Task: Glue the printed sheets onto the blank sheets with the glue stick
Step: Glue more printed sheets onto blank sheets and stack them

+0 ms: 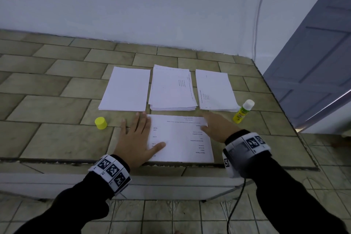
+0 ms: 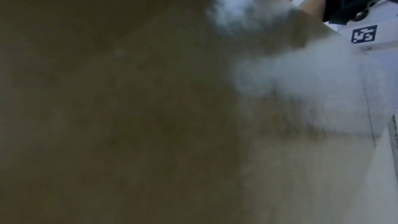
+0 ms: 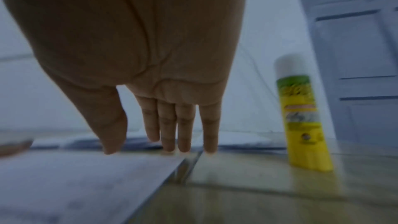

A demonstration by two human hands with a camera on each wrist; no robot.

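Printed sheet [image 1: 180, 138]: flat white rectangle with sparse lines of small black text, lying at the near edge of the surface, between the two hands.
Blank sheets [image 1: 126, 89]: tidy white stack, far left of three stacks in a row beyond the printed sheet.
Middle stack [image 1: 171, 88]: thicker, edges slightly fanned, faint print along its right side.
Right stack [image 1: 215, 90]: white, faint print near its left edge.
Glue stick [image 1: 243, 111]: yellow tube with green label and bare white tip, upright, just right of the right stack.
Cap [image 1: 101, 123]: small yellow cylinder, standing apart on the left, near the left hand.
Surface [image 1: 47, 119]: olive-beige tiles with dark grout, slightly glossy.
Room: pale bare wall behind; grey-blue panelled door [image 1: 313, 62] on the right; tiled floor below.
Left hand [image 1: 136, 138]: palm down, fingers straight and spread; thumb lies on the printed sheet's left part, fingers on the tiles beside it.
Right hand [image 1: 216, 127]: fingers [image 3: 185, 125] straight, close together, tips at the sheet's far right corner; holds nothing.
Left wrist view: blurred, nothing certain.
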